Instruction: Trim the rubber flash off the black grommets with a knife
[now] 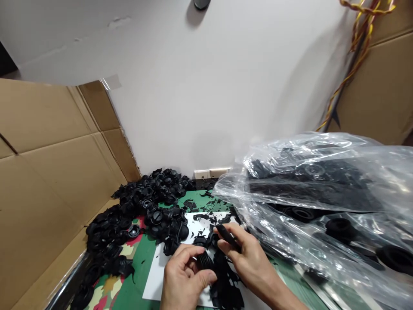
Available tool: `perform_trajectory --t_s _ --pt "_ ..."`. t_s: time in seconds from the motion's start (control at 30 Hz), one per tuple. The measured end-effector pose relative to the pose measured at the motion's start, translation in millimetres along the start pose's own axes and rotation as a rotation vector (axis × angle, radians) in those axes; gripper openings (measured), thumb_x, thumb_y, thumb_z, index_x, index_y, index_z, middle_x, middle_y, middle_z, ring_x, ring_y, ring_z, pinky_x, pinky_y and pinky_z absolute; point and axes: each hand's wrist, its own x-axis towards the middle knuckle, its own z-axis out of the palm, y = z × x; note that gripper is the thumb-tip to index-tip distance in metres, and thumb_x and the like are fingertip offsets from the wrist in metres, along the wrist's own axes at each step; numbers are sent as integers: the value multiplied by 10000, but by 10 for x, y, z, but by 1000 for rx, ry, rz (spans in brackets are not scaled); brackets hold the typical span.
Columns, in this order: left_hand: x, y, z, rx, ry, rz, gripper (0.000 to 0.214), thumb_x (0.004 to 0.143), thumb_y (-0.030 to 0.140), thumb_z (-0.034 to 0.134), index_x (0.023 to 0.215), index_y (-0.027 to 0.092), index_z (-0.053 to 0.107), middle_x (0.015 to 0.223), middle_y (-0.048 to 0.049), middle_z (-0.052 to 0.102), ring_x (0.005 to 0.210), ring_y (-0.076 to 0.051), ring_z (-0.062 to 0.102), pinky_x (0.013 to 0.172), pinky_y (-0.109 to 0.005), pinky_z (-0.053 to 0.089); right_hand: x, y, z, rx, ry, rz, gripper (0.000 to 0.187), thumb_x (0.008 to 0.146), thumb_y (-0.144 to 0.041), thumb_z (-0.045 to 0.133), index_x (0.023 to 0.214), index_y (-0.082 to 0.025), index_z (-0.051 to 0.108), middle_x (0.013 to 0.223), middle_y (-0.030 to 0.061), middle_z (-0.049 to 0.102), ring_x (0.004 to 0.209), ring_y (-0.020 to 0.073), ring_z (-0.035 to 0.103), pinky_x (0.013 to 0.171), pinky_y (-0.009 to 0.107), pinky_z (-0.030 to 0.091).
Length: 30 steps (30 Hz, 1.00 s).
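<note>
Black part in left hand

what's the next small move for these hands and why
Probably bring the slim dark object to the ribbed black part, perhaps to trim it: the left hand holds the part between thumb and fingers, the right hand holds the slim object close by, and black scraps strewn over the white sheet suggest trimming.

Cardboard stands left; twisted wires hang right; pale wall behind.
</note>
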Motion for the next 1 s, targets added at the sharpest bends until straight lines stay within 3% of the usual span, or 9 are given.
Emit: perform_trajectory --t_s 0.17,0.27,0.47,0.53,0.63,0.7,0.77,0.9,1.0 --pt "13 -37 -37 82 -64 72 241 493 94 772 711 198 776 701 -2 629 541 -128 512 483 -217 401 -67 -101 2 52 -119 -80 150 772 -174 503 696 -184 632 709 15 589 675 178 574 622 277 429" --pt "18 -82 -44 166 -95 139 229 531 152 807 750 214 785 684 0 616 559 -146 515 494 -226 401 -98 -94 70 43 -125 -130 160 726 -112 491 605 -186 565 675 13 550 640 163 556 573 253 413" --pt "21 -149 14 263 -61 185 206 579 318 813 759 224 782 712 -20 651 518 -145 502 468 -233 403 -167 55 273 -135 83 -410 140 691 -99 408 619 -218 431 618 -10 457 500 136 468 461 233 345" --pt "9 -137 31 250 -34 188 189 576 292 812 749 223 778 710 -18 656 507 -139 507 464 -227 414 -164 79 279 -164 120 -403 128 705 -115 416 640 -225 417 621 -14 458 489 133 462 454 231 341" --pt "-17 -104 12 204 -20 212 182 547 230 816 723 216 772 724 -19 671 534 -143 536 479 -223 441 -84 90 170 -142 226 -233 137 716 -159 433 615 -241 388 580 -18 465 503 152 469 466 240 366" --pt "-26 -85 -24 106 -13 138 215 503 239 841 701 202 765 705 -17 674 556 -146 566 491 -217 465 -6 93 59 -144 355 -50 148 762 -214 420 618 -243 406 553 -10 481 504 174 472 474 267 383" --pt "-18 -67 -58 -42 6 -17 307 462 287 870 726 178 760 662 -15 676 525 -136 584 483 -216 488 48 88 -16 -147 381 -11 173 814 -265 395 654 -231 450 585 11 514 532 196 498 492 291 403" --pt "29 2 -82 -271 24 -254 523 441 406 878 878 157 738 692 -24 691 439 -125 611 384 -207 490 26 38 20 -83 267 -72 149 780 -236 438 704 -204 561 717 54 619 664 219 590 614 319 474" --pt "52 60 -80 -301 -5 -358 514 468 464 855 839 138 711 540 -6 649 404 -135 605 332 -180 446 -38 -9 64 0 174 -124 148 795 -225 467 741 -202 603 720 34 628 659 192 590 627 285 474"
